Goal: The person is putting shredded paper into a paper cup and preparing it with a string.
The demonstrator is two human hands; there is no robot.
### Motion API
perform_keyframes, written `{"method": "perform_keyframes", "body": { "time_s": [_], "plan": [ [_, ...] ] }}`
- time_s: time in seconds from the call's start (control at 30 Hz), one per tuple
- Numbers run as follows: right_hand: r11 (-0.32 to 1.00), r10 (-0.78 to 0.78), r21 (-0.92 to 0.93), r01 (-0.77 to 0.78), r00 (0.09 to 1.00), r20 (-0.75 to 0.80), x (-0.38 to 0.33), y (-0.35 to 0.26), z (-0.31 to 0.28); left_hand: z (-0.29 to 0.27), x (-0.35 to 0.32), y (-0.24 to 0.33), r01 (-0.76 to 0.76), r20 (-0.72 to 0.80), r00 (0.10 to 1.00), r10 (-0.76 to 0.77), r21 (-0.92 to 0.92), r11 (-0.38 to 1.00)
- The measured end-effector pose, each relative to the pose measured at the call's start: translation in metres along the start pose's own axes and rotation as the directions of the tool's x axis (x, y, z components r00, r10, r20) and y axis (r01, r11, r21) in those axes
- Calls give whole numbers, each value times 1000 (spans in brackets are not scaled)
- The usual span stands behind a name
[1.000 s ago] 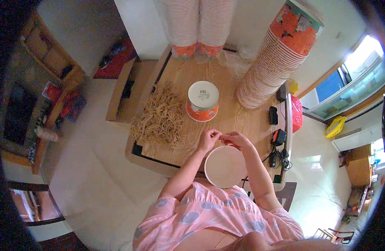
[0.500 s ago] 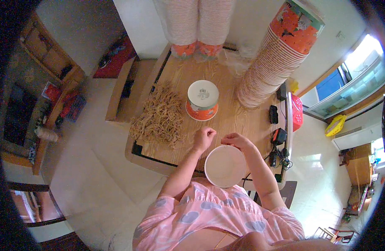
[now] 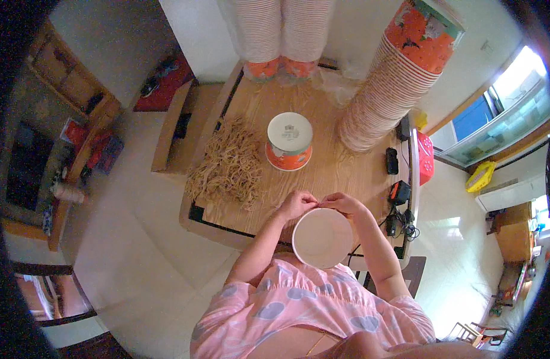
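Observation:
A round white paper bowl [image 3: 322, 237] sits in front of me, near the table's front edge. My left hand [image 3: 296, 204] pinches its far rim from the left. My right hand [image 3: 343, 204] pinches the same rim from the right, fingertips almost meeting the left ones. A pile of tan string-like strands [image 3: 231, 165] lies on the table to the left. An upside-down orange and white bowl [image 3: 289, 141] stands beyond my hands.
A leaning tall stack of paper bowls [image 3: 396, 85] rises at the right, two more stacks [image 3: 284, 30] at the back. Black devices and cables [image 3: 399, 194] lie along the wooden table's [image 3: 341, 173] right edge. A low wooden box [image 3: 177, 128] stands left.
My left hand went out toward the strand pile and came back to the bowl's rim, where both hands are together again.

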State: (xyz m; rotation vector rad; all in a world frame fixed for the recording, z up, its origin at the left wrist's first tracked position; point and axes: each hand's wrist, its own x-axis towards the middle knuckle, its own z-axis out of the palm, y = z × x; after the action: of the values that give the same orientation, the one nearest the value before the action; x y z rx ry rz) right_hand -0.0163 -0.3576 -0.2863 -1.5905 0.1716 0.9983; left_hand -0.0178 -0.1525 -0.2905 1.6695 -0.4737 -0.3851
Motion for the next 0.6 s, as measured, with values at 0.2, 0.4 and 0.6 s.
{"method": "perform_keyframes", "body": {
  "time_s": [0.2,0.4,0.6],
  "plan": [
    [996,32,-83,-32,999,0,-22,-28,14,9,-4,-14,129,-70,990,-124,82,988],
    [913,-399,-126,388,913,-84,-54,-46,32,9,-8,-10,167,-129,979,-160,44,985],
    [634,-647,-629,449,753,-115,-59,-34,44,8,-4,-11,207,-113,971,-209,-30,978]
  ]
}}
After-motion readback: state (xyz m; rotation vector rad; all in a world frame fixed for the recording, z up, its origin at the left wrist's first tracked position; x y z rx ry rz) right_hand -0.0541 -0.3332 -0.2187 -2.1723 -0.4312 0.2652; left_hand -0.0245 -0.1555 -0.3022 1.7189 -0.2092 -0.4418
